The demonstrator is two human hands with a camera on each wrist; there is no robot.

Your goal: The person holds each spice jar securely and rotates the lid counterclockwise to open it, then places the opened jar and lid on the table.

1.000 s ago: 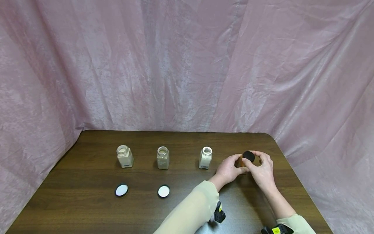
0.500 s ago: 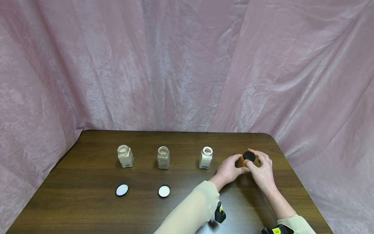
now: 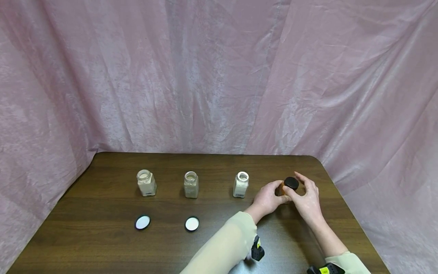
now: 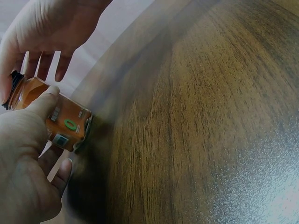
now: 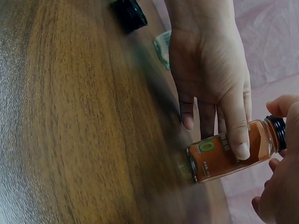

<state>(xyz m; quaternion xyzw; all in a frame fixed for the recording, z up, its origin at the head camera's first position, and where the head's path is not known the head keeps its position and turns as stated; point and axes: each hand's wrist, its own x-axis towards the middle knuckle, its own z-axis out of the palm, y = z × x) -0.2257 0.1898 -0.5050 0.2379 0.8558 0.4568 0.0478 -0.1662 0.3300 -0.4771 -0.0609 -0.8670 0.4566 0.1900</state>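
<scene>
A glass spice jar of orange-brown powder (image 5: 254,140) stands near the table's right side, its black lid (image 3: 291,183) on top. My left hand (image 3: 268,197) holds the jar's body between thumb and fingers. My right hand (image 3: 308,200) is at the lid: its thumb touches the lid's near side, while the index finger is raised and apart from it. In the left wrist view the right hand's other fingers extend behind the jar (image 4: 65,119), partly hidden.
Left of the hands stand three lidless jars of pale powder: a right one (image 3: 241,185), a middle one (image 3: 191,185) and a left one (image 3: 146,184). Two upturned lids, one left (image 3: 142,222) and one central (image 3: 192,224), lie in front. Another black lid (image 5: 131,14) shows in the right wrist view.
My right hand's fingers have spread and lifted off the far side of the lid. My left hand and the jar have stayed in place.
</scene>
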